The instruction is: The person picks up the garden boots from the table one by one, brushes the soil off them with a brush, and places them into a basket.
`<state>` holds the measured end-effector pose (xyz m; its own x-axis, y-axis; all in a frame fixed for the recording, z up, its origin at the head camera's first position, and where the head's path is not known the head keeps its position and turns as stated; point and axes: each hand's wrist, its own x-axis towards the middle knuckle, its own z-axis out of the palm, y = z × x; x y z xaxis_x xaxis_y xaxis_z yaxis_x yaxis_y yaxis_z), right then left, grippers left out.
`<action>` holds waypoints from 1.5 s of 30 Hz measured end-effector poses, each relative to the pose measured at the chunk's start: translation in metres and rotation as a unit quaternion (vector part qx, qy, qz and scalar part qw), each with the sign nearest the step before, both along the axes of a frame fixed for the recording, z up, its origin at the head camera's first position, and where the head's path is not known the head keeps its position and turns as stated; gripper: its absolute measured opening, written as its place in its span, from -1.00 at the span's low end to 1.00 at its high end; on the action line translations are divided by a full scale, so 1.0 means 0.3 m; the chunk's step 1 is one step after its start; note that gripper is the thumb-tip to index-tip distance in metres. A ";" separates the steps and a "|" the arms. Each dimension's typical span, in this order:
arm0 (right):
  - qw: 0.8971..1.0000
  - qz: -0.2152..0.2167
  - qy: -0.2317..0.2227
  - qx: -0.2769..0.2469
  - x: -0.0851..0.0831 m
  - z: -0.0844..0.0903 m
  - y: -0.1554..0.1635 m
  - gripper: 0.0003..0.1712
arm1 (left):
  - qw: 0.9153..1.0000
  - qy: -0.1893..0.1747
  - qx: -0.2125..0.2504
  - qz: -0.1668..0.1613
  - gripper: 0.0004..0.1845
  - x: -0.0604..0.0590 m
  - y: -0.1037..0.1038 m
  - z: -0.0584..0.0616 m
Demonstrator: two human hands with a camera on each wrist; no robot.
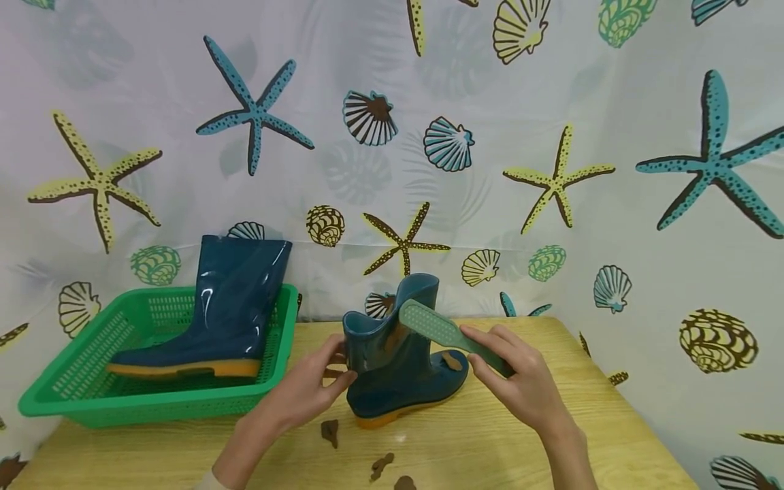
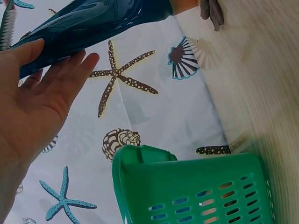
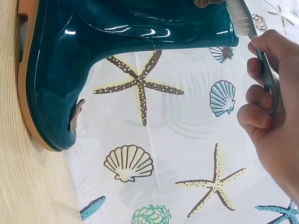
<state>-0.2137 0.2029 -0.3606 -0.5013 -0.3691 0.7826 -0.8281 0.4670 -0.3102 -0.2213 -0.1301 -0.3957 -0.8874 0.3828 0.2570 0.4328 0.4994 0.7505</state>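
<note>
Boot point(image 1: 398, 386) held w/ L grip point(image 1: 311, 381), brush point(image 1: 436, 328) in R grip point(image 1: 520, 374).

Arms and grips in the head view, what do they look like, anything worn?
The left grip and right grip are bare human hands, no gloves or rings showing. A pale sleeve edges the left forearm; the right forearm is bare where visible.

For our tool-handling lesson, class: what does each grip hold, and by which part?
The right grip holds the brush by its handle; the left grip holds the brown-patched boot by its upper shaft.
</note>
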 end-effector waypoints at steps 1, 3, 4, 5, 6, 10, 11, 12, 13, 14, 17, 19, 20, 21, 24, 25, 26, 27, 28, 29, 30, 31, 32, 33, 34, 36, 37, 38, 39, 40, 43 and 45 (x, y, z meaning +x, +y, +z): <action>1.000 -0.001 -0.002 0.001 -0.001 0.000 0.000 -0.47 | 1.000 -0.006 0.001 0.004 -0.45 0.000 -0.001 0.002; 1.000 -0.003 -0.003 0.002 -0.001 0.001 0.000 -0.47 | 1.000 -0.018 0.003 0.014 -0.42 0.001 0.000 0.005; 1.000 -0.003 -0.002 0.003 -0.002 0.001 0.000 -0.47 | 1.000 -0.021 0.005 0.019 -0.42 0.001 0.001 0.006; 1.000 -0.003 -0.001 0.004 -0.002 0.002 0.000 -0.47 | 0.999 -0.022 0.005 0.028 -0.42 0.001 0.003 0.008; 1.000 -0.003 0.000 0.004 -0.002 0.002 0.000 -0.47 | 0.999 -0.020 0.006 0.035 -0.43 0.002 0.005 0.009; 1.000 -0.004 -0.001 0.010 -0.002 0.002 0.002 -0.47 | 0.998 0.002 0.002 0.057 -0.55 0.005 0.015 0.007; 1.000 -0.005 -0.002 0.011 -0.003 0.001 0.002 -0.47 | 0.998 0.009 -0.001 0.062 -0.56 0.005 0.017 0.005; 1.000 -0.004 -0.001 0.012 -0.003 0.001 0.003 -0.47 | 0.998 0.016 -0.002 0.066 -0.58 0.006 0.019 0.003; 1.000 -0.005 -0.001 0.014 -0.003 0.000 0.003 -0.47 | 0.997 0.020 -0.004 0.069 -0.60 0.007 0.020 0.001; 1.000 -0.004 -0.002 0.016 -0.003 -0.001 0.004 -0.47 | 0.997 0.025 -0.005 0.073 -0.61 0.007 0.022 -0.001; 1.000 0.000 0.004 0.019 -0.004 -0.002 0.008 -0.47 | 0.996 0.034 -0.009 0.082 -0.64 0.005 0.027 -0.006; 1.000 0.003 0.005 0.020 -0.003 -0.001 0.012 -0.45 | 0.995 0.038 -0.014 0.090 -0.65 0.002 0.030 -0.007; 1.000 0.004 0.006 0.018 -0.002 0.000 0.015 -0.45 | 0.995 0.039 -0.016 0.093 -0.65 0.001 0.032 -0.007; 1.000 0.005 0.007 0.014 -0.001 0.001 0.018 -0.45 | 0.994 0.040 -0.019 0.096 -0.66 0.000 0.033 -0.007; 1.000 0.008 0.012 -0.006 0.004 0.005 0.025 -0.42 | 0.994 0.043 -0.025 0.099 -0.68 0.000 0.037 -0.004; 1.000 0.010 0.015 -0.014 0.006 0.006 0.026 -0.42 | 0.994 0.043 -0.026 0.098 -0.69 0.000 0.037 -0.004; 1.000 0.011 0.017 -0.021 0.008 0.008 0.025 -0.41 | 0.994 0.043 -0.026 0.097 -0.69 0.002 0.037 -0.002; 0.999 0.010 0.018 -0.025 0.009 0.009 0.023 -0.40 | 0.994 0.045 -0.027 0.096 -0.70 0.003 0.037 -0.002; 0.999 0.010 0.020 -0.026 0.009 0.010 0.020 -0.40 | 0.994 0.046 -0.026 0.095 -0.71 0.004 0.036 -0.002; 0.999 0.011 0.020 -0.024 0.010 0.011 0.016 -0.40 | 0.994 0.049 -0.027 0.093 -0.71 0.004 0.036 -0.002; 1.000 0.013 0.019 -0.020 0.009 0.011 0.012 -0.41 | 0.994 0.052 -0.028 0.092 -0.71 0.005 0.035 -0.002; 1.000 0.014 0.015 -0.015 0.008 0.011 0.008 -0.42 | 0.994 0.055 -0.028 0.089 -0.72 0.005 0.034 -0.002; 1.000 0.016 0.011 -0.010 0.007 0.010 0.004 -0.43 | 0.994 0.058 -0.029 0.087 -0.72 0.006 0.033 -0.002; 1.000 0.018 0.007 -0.006 0.006 0.010 0.001 -0.44 | 0.994 0.059 -0.029 0.085 -0.72 0.006 0.031 -0.002; 1.000 0.021 0.002 -0.003 0.005 0.008 -0.001 -0.45 | 0.994 0.059 -0.028 0.082 -0.72 0.006 0.030 -0.001; 1.000 0.024 -0.007 0.003 0.004 0.006 -0.002 -0.46 | 0.995 0.057 -0.027 0.081 -0.72 0.006 0.028 -0.001; 1.000 0.025 -0.011 0.004 0.003 0.006 -0.002 -0.46 | 0.995 0.055 -0.027 0.081 -0.72 0.006 0.027 0.000; 1.000 0.026 -0.013 0.005 0.003 0.005 0.000 -0.46 | 0.995 0.053 -0.026 0.081 -0.72 0.006 0.025 0.000; 1.000 0.025 -0.015 0.006 0.002 0.005 0.002 -0.46 | 0.995 0.052 -0.025 0.080 -0.72 0.006 0.024 0.000; 1.000 0.026 -0.017 0.007 0.001 0.004 0.004 -0.46 | 0.995 0.052 -0.024 0.080 -0.71 0.006 0.023 -0.001; 0.999 0.027 -0.020 0.008 -0.001 0.002 0.011 -0.46 | 0.995 0.052 -0.021 0.080 -0.69 0.003 0.021 -0.005; 0.999 0.026 -0.021 0.009 -0.001 0.000 0.014 -0.46 | 0.995 0.053 -0.018 0.081 -0.68 0.000 0.021 -0.009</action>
